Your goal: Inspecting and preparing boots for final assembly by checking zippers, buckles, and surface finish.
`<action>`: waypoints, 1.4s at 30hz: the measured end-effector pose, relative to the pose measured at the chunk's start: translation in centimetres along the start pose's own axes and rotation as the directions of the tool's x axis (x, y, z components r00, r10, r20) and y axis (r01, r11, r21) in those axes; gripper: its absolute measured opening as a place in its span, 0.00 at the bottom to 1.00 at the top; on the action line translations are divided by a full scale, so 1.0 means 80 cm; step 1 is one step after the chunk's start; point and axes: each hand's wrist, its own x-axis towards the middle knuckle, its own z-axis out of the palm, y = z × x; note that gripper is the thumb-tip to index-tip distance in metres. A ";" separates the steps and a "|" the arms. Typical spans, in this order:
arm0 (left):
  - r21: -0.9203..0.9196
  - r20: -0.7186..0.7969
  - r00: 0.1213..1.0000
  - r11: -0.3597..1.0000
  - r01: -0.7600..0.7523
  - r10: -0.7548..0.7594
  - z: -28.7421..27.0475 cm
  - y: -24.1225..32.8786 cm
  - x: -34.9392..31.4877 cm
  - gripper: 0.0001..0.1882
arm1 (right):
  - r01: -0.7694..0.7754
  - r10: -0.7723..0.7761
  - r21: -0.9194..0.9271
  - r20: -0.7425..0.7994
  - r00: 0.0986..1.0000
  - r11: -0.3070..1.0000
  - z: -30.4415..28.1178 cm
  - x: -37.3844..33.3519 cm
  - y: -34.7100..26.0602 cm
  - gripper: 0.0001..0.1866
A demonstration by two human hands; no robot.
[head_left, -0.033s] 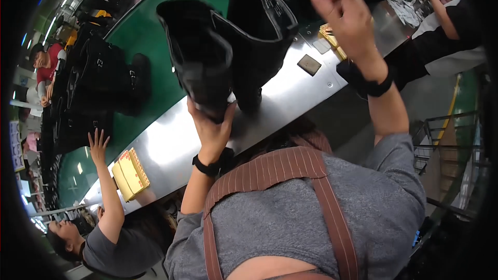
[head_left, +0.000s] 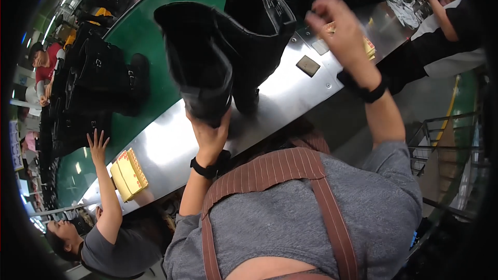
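Note:
My left hand (head_left: pixel 209 137) is closed around the heel end of a tall black boot (head_left: pixel 207 93), which tilts with its wide opening upward. Right beside it stands a second black boot (head_left: pixel 251 62), its open top leaning away from me and showing the dark lining. My right hand (head_left: pixel 342 33) is raised to the right of the boots, over the metal ledge, with loosely curled fingers spread apart. It is slightly blurred and I see nothing in it. Both wrists wear black bands.
A bare metal ledge (head_left: pixel 166 142) borders the green belt (head_left: pixel 142 26). Yellow pads (head_left: pixel 128 175) lie at its left part. A small dark plate (head_left: pixel 308 66) sits near my right hand. Several buckled black boots (head_left: pixel 96 72) stand at left. A co-worker's hand (head_left: pixel 97 148) reaches in there.
My right hand has lowered slightly. The boot in my left hand has shifted a little, and the left hand still grips its heel end.

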 end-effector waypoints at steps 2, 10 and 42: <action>0.011 -0.001 0.975 0.975 -0.221 0.221 -0.008 0.028 0.012 0.16 | 0.048 0.011 -0.292 0.197 0.980 0.955 0.043 -0.086 0.075 0.22; -0.194 -0.237 0.971 0.981 -0.017 -0.030 -0.027 -0.022 0.024 0.09 | -0.083 0.146 -0.199 0.329 0.933 0.976 0.076 -0.152 0.112 0.19; -0.329 -0.053 0.927 0.883 0.336 -0.372 -0.045 -0.009 -0.023 0.18 | -0.041 0.360 -0.575 0.454 0.815 0.817 0.021 -0.138 0.014 0.20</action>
